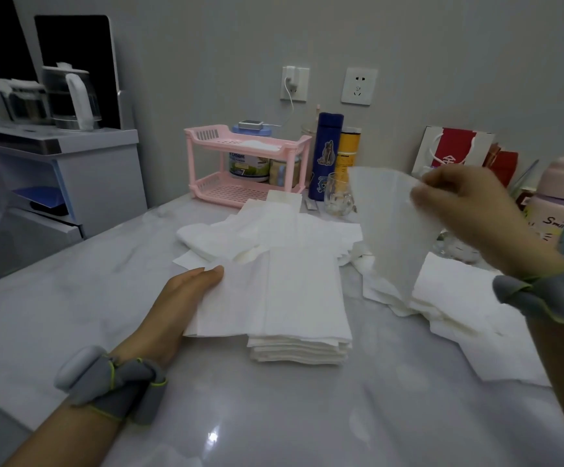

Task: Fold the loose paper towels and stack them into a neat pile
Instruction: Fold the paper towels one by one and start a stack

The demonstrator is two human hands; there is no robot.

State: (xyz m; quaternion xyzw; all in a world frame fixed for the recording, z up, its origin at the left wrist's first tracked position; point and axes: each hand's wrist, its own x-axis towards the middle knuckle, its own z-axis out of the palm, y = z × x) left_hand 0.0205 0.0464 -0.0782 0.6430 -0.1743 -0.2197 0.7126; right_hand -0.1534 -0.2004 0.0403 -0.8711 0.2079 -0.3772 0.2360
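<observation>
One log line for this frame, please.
left hand: open, touching folded stack | right hand: pinching lifted towel | loose towels: behind stack

Can't see the thumb of the left hand (176, 301) past the edge of the top paper towel (294, 291). Can't see all of the pink bottle (563, 193), cut off at the right edge. Can't read the tin (248, 166) behind the pink rack (203, 133). Can't see part of the glass (336, 197), behind the held sheet (391, 224).
</observation>
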